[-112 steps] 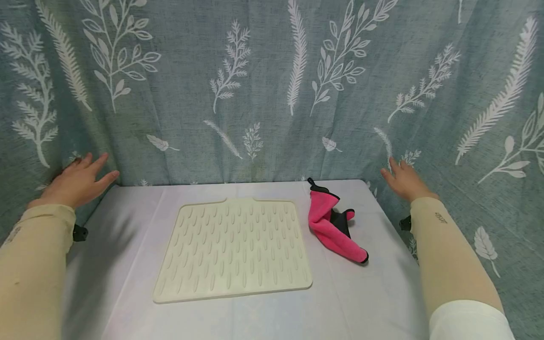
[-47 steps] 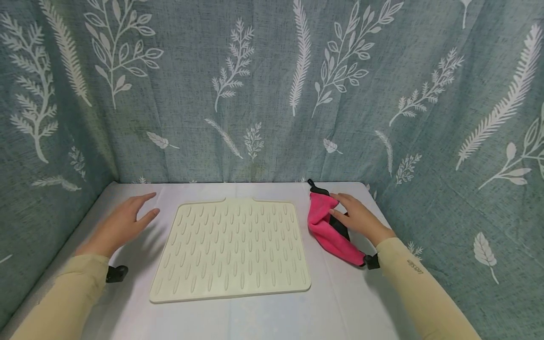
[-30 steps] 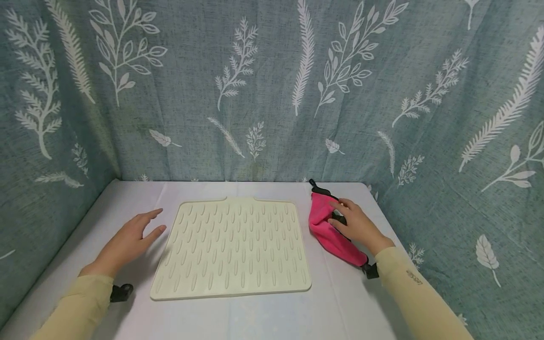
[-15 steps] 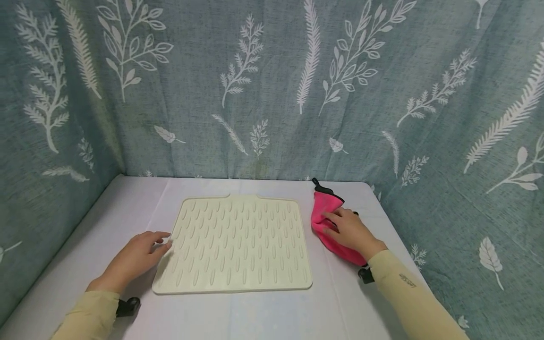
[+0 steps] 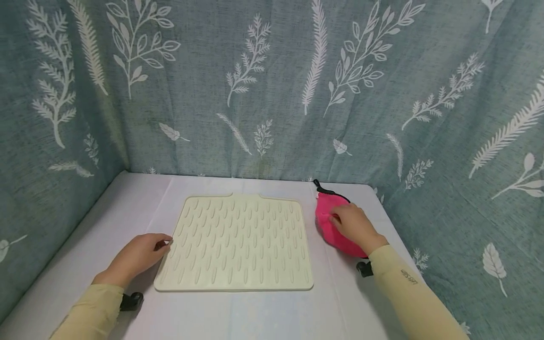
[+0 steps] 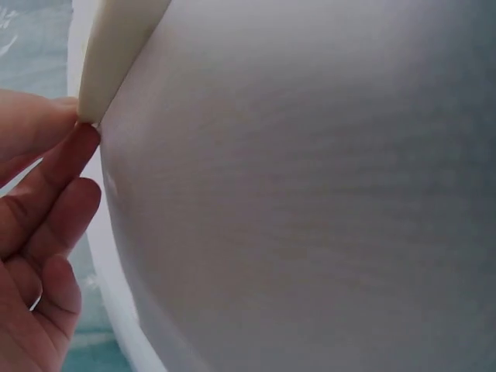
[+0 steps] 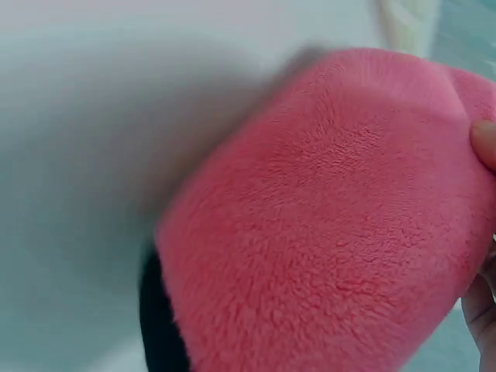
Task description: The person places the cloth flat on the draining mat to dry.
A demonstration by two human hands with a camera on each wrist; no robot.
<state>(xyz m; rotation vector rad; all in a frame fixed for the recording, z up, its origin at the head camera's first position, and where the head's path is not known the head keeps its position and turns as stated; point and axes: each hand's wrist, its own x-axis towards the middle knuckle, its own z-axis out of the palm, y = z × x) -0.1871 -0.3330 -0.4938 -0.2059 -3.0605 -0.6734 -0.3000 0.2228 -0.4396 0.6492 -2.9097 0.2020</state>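
A cream ribbed mat (image 5: 238, 245) with a tab on its far edge lies flat on the table. My left hand (image 5: 138, 257) is at its left edge; in the left wrist view the thumb and a finger pinch the rim of the mat (image 6: 116, 54), the other fingers loosely bent. Right of the mat is a plush pink cloth (image 5: 328, 212) with black edging and a black hanging loop at its far end. My right hand (image 5: 357, 229) pinches the cloth near its middle and covers part of it. The right wrist view shows the thumb (image 7: 486, 143) on the pink plush.
A white cloth covers the table (image 5: 267, 316). Grey-green curtain (image 5: 204, 94) with white leaf prints surrounds its back and sides. Black wrist cameras sit under both forearms, the left camera (image 5: 131, 301) close to the tabletop.
Both hands came in from the sides. The left hand reached the mat's left edge and pinched it. The right hand took hold of the cloth, which now looks more spread out.
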